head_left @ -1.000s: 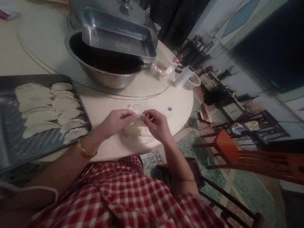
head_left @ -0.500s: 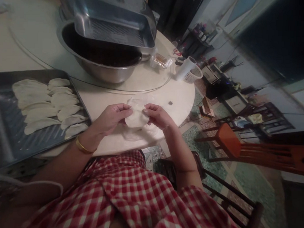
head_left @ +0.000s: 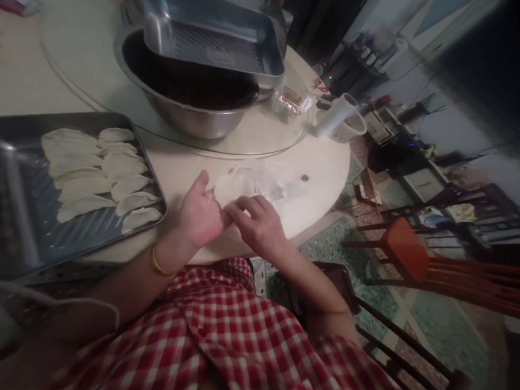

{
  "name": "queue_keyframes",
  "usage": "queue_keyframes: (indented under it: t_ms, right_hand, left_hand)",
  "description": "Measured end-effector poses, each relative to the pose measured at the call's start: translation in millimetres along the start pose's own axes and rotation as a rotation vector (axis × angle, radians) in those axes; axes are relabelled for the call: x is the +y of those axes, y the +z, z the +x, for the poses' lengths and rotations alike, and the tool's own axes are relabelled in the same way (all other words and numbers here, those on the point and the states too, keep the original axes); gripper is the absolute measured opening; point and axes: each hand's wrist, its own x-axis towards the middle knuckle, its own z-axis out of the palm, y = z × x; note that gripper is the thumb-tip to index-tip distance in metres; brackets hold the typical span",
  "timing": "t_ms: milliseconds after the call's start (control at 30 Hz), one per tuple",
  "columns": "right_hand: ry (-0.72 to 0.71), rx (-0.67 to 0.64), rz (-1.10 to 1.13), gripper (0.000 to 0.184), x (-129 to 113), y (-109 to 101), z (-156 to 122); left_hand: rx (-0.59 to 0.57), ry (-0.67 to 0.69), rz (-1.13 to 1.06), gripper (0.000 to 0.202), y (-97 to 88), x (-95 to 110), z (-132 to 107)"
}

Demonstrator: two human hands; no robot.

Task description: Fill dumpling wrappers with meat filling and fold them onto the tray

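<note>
A round white dumpling wrapper (head_left: 230,188) rests in my left hand (head_left: 198,215), which cups it from below with the thumb up. My right hand (head_left: 259,226) reaches across with its fingers pinched at the wrapper's near edge. Both hands hover over the front edge of the round cream table (head_left: 311,180). A gold bangle (head_left: 159,265) sits on my left wrist. To the left, a metal tray (head_left: 12,209) holds several folded dumplings (head_left: 102,178) in rows.
A big steel bowl (head_left: 190,116) with dark filling stands behind, with an empty metal pan (head_left: 214,37) resting on its rim. A crumpled plastic bag (head_left: 273,181) lies beside my hands. A white cup (head_left: 335,115) and small basket stand far right. Wooden chairs (head_left: 411,263) crowd the floor at right.
The wrapper, held up between both hands before, now lies in my left palm. My right hand has moved onto its near edge. The camera has shifted slightly.
</note>
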Motion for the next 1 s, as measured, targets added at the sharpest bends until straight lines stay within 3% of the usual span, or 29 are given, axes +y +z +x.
queue_keyframes:
  t_ms: [167, 300, 500, 633, 767, 900, 1000]
  right_hand:
    - [-0.071, 0.215, 0.034, 0.033, -13, -3, -30]
    - [0.004, 0.391, 0.022, 0.036, -9, -5, -33]
    - [0.098, 0.427, 0.066, 0.029, 17, -9, -13]
    - [0.207, 0.485, 0.152, 0.020, 47, -20, 14]
    - [0.302, 0.499, 0.235, 0.016, 79, -29, 61]
    - [0.283, 0.386, 0.143, 0.018, 106, -28, 120]
    - [0.365, 0.286, -0.013, 0.019, 126, -24, 159]
  left_hand:
    - [0.015, 0.049, -0.277, 0.066, 10.1, 12, -11]
    - [0.052, 0.051, -0.437, 0.047, 25.0, 16, -18]
    - [0.224, -0.015, -0.533, 0.042, 36.1, 23, -8]
    - [0.242, 0.009, -0.565, 0.049, 34.7, 34, 1]
    - [0.289, 0.039, -0.615, 0.050, 28.8, 42, 8]
    - [0.301, 0.054, -0.638, 0.045, 18.2, 47, 11]
    - [0.308, 0.057, -0.653, 0.038, 10.8, 48, 8]
